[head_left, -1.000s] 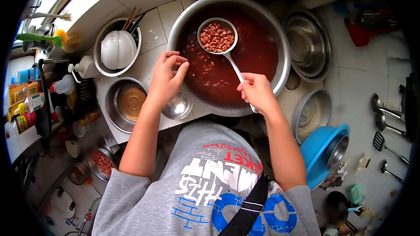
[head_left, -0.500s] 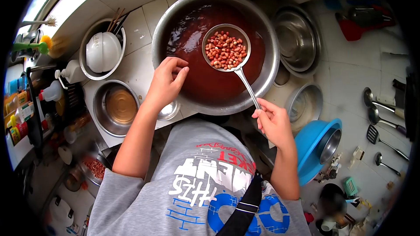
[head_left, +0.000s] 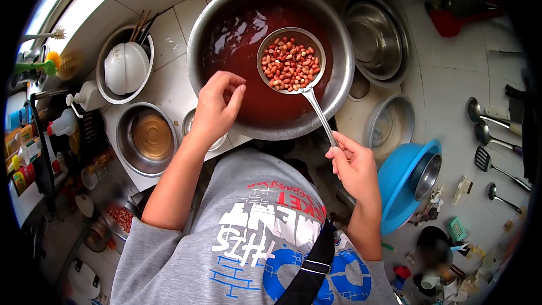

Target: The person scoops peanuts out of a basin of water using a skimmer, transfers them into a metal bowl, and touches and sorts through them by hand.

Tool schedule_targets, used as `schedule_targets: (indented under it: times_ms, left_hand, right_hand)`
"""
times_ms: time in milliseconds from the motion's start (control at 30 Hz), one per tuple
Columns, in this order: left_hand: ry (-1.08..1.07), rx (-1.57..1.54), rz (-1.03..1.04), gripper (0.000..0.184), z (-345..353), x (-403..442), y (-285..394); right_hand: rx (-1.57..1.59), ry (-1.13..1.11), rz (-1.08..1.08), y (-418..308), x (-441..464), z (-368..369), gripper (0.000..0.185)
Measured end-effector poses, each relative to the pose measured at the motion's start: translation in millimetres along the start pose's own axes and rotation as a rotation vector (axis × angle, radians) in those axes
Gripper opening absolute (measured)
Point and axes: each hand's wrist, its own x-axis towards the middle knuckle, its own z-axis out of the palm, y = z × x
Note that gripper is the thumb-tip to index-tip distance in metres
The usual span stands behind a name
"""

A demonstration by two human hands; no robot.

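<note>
My right hand [head_left: 355, 165] grips the long metal handle of a strainer ladle [head_left: 323, 117]. Reddish peanuts [head_left: 291, 65] fill the ladle's round bowl, held over dark red liquid [head_left: 251, 100] in a large metal basin [head_left: 345, 73]. At the basin's near left rim is my left hand [head_left: 219, 101], its fingers loosely bent and the thumb apart from them. Nothing shows between those fingers. Partly hidden behind my left wrist is a small metal bowl [head_left: 188, 121].
Left of the basin stand a metal pot with white bowls [head_left: 127, 68] and chopsticks, and a metal bowl [head_left: 123, 141]. Nested metal basins [head_left: 374, 36], another metal bowl [head_left: 389, 127] and a blue basin [head_left: 395, 181] are at the right. Ladles and a slotted turner [head_left: 483, 159] hang on the tiled wall.
The view has shifted slightly, so the basin sits higher and further left. My right hand still holds the peanut-filled ladle over the liquid; my left hand has barely moved.
</note>
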Motion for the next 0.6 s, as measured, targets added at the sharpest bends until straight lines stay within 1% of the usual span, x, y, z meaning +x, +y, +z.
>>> schedule_targets:
  times_ms: [100, 133, 167, 233, 333, 433, 600]
  left_hand:
    - [0.064, 0.099, 0.17, 0.008, 3, 11, 24]
    - [0.073, 0.076, 0.301, 0.009, 9, 19, 29]
    - [0.059, 0.16, 0.448, 0.011, 11, 29, 35]
    - [0.014, 0.303, 0.619, 0.014, 19, 47, 47]
    - [-0.142, 0.551, 0.677, 0.016, 30, 66, 46]
    - [-0.202, 0.718, 0.674, 0.018, 38, 70, 46]
    - [-0.3, 0.776, 0.695, 0.017, 45, 69, 54]
  right_hand:
    - [-0.02, 0.002, -0.012, 3, -6, 3, 0.037]
    - [-0.027, 0.002, -0.014, 4, -8, 4, 0.037]
    - [-0.036, 0.002, -0.023, 6, -9, 5, 0.036]
    - [-0.054, 0.001, -0.04, 8, -12, 7, 0.035]
    - [-0.046, 0.004, -0.039, 10, -18, 11, 0.035]
    - [-0.042, 0.013, -0.069, 16, -24, 12, 0.035]
    - [-0.043, 0.05, -0.081, 22, -33, 13, 0.036]
